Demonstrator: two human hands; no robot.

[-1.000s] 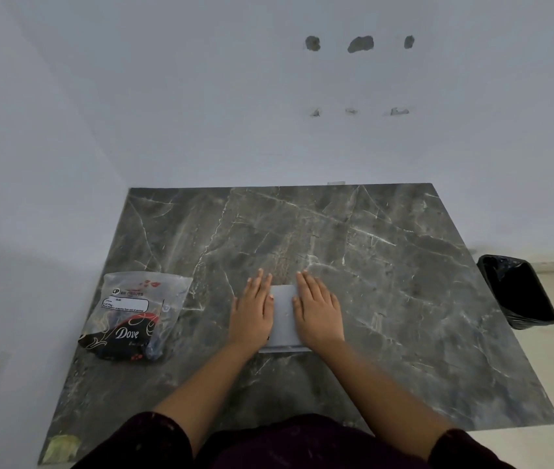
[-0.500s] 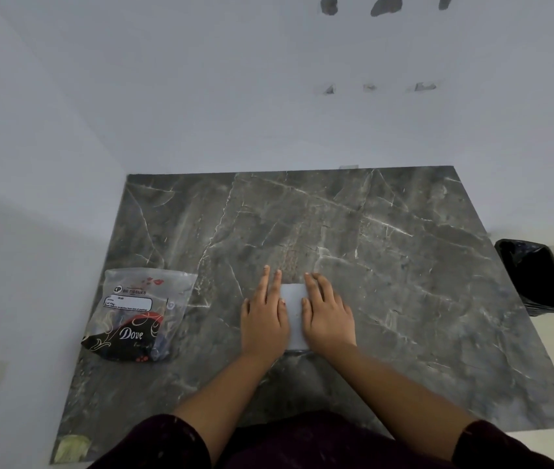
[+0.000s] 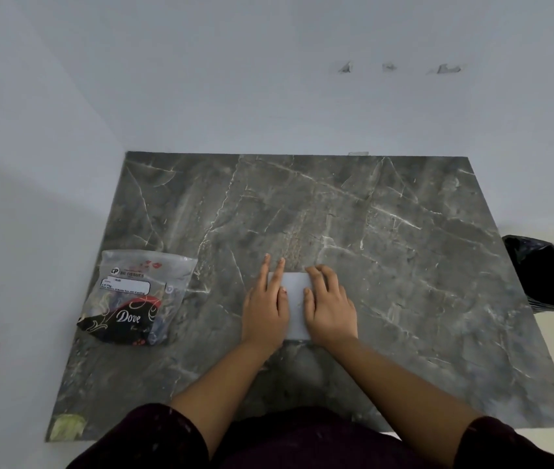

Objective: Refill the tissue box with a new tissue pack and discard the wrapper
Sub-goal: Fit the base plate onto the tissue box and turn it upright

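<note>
A person's left hand [image 3: 263, 311] and right hand [image 3: 329, 308] press flat, fingers extended, on either side of a white tissue box [image 3: 297, 301] at the centre-near part of a grey marble table [image 3: 404, 265]. A tissue pack [image 3: 135, 296] lies well left; a black bin [image 3: 539, 272] stands beyond the right edge.

Left hand [image 3: 265, 308] flat with fingers extended, right hand [image 3: 330, 308] palm-down with fingers curled, side by side.

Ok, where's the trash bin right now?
The black-lined trash bin stands on the floor just past the marble table's right edge, to the right of both hands.
</note>
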